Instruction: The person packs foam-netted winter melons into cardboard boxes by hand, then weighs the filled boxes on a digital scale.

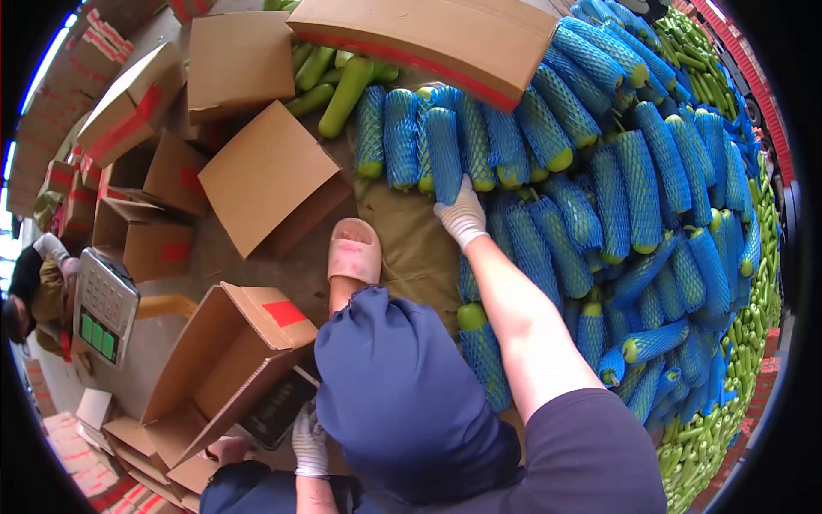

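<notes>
My right hand [461, 212], in a white glove, is closed around the lower end of a green gourd in a blue foam net [443, 152]. That gourd lies over a row of similar netted gourds [401, 141]. Low in the view, my left hand [309, 441], also gloved, hangs beside my knee with its fingers loosely apart, near a black platform [278, 415]. An open cardboard box [214, 364] stands tilted close to that platform.
Netted gourds [638, 193] fill the right side, with bare green ones [685, 467] beyond. Several cardboard boxes [270, 180] stand at the left and top. A scale display [104, 308] stands at far left, near another person [47, 274]. My sandalled foot [354, 253] rests by a brown cloth [407, 248].
</notes>
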Available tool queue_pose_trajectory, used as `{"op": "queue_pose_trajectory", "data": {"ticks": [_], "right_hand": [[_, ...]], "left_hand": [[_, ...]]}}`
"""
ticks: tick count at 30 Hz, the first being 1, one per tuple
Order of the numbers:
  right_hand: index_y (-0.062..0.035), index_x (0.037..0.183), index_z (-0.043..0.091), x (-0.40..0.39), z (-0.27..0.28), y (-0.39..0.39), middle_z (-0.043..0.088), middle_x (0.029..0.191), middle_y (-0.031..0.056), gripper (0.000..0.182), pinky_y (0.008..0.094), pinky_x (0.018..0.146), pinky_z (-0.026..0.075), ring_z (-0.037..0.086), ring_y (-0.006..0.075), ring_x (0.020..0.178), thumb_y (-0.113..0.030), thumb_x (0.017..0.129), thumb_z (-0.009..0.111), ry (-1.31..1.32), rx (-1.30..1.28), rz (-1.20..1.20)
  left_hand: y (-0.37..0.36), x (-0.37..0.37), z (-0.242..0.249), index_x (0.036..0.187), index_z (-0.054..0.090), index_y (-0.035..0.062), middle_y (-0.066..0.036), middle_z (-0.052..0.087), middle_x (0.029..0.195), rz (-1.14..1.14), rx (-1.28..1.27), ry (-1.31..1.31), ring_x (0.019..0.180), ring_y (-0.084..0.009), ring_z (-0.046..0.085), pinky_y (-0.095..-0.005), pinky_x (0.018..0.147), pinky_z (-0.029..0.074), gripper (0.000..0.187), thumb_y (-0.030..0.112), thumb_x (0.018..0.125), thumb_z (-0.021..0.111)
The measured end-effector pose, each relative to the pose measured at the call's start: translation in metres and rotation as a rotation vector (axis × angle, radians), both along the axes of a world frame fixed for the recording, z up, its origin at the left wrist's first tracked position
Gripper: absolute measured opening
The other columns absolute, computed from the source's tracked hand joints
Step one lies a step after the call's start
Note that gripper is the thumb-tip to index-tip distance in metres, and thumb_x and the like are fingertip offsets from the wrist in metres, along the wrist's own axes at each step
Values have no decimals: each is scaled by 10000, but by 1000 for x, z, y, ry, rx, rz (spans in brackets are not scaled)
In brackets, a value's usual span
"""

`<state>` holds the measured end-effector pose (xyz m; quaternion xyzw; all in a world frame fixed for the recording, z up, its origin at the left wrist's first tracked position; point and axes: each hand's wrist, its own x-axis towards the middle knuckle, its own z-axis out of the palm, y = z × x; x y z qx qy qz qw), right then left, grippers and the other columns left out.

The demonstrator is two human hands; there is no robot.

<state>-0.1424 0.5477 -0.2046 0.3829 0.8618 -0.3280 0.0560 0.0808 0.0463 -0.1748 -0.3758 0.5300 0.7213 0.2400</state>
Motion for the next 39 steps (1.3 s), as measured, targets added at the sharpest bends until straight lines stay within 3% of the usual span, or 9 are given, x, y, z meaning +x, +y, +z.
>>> {"op": "queue_pose_trajectory", "data": {"ticks": [4, 9, 13, 19, 22, 27, 31, 36, 39], "right_hand": [[9, 1459, 368, 42, -2, -3, 584, 1312, 182, 869, 353, 1046, 413, 565, 268, 1198, -250, 739, 780, 561, -761, -12], [16, 1473, 346, 102, -12, -64, 546, 1346, 135, 901, 321, 1077, 379, 506, 216, 1248, -213, 733, 804, 493, -916, 3], [-4, 1495, 300, 98, -17, -89, 540, 1359, 177, 887, 343, 1070, 393, 518, 266, 1259, -171, 740, 735, 493, -836, 51], [-23, 1478, 347, 53, -31, -65, 463, 1410, 277, 957, 425, 1074, 389, 475, 405, 1292, -498, 751, 750, 119, -228, 410], [66, 1379, 444, 12, -74, -25, 488, 1395, 277, 918, 410, 1101, 355, 463, 399, 1305, -578, 785, 721, 280, -156, 16], [-53, 1366, 460, -51, -117, 6, 510, 1360, 141, 800, 467, 1062, 342, 479, 307, 1222, -435, 754, 806, 667, -1271, -968], [-66, 1452, 370, -59, -86, -13, 344, 1514, 128, 895, 466, 1167, 219, 254, 306, 1423, -443, 761, 795, 760, -1395, -1139], [-133, 1330, 499, -78, -95, -8, 537, 1320, 50, 777, 513, 1077, 356, 464, 285, 1246, -411, 702, 863, 962, -1412, -1042], [-210, 1204, 559, -91, -94, 2, 604, 1126, 19, 635, 425, 817, 483, 551, 227, 1045, -461, 698, 847, 805, -1309, -1036]], "left_hand": [[-7, 6, -19, 1385, 485, 105, -113, 568, 1321, -143, -54, 19, 1126, -230, 563, -366, 944, 451, 463, 330, 981, 507], [-15, 14, -42, 1361, 529, 55, -107, 619, 1236, -311, -111, 72, 1037, -178, 601, -310, 884, 482, 410, 237, 995, 495], [-9, 15, -33, 1381, 514, 23, -94, 656, 1164, -247, -159, 64, 970, -136, 624, -281, 847, 503, 425, 201, 996, 489], [-32, 20, -73, 1373, 493, -3, -119, 645, 1148, -209, 160, 43, 988, -153, 628, -267, 842, 507, 456, 256, 998, 519], [-15, 15, -47, 1364, 497, -4, -113, 630, 1130, -258, -33, -3, 977, -154, 620, -264, 845, 500, 483, 291, 986, 558], [0, 9, -31, 1359, 485, -43, -91, 609, 1094, -249, 11, 70, 918, -132, 598, -230, 824, 476, 533, 322, 980, 575], [33, -22, 14, 1292, 528, -38, -65, 594, 1033, -219, -101, -24, 875, -100, 567, -214, 775, 462, 461, 312, 994, 552], [40, -30, 37, 1253, 554, -25, -83, 605, 1041, -159, -4, -196, 893, -109, 581, -238, 790, 482, 403, 298, 1015, 515], [50, -36, 61, 1322, 504, -58, -153, 616, 1169, -513, -262, 166, 1057, -210, 612, -334, 946, 490, 471, 303, 1018, 512]]}}
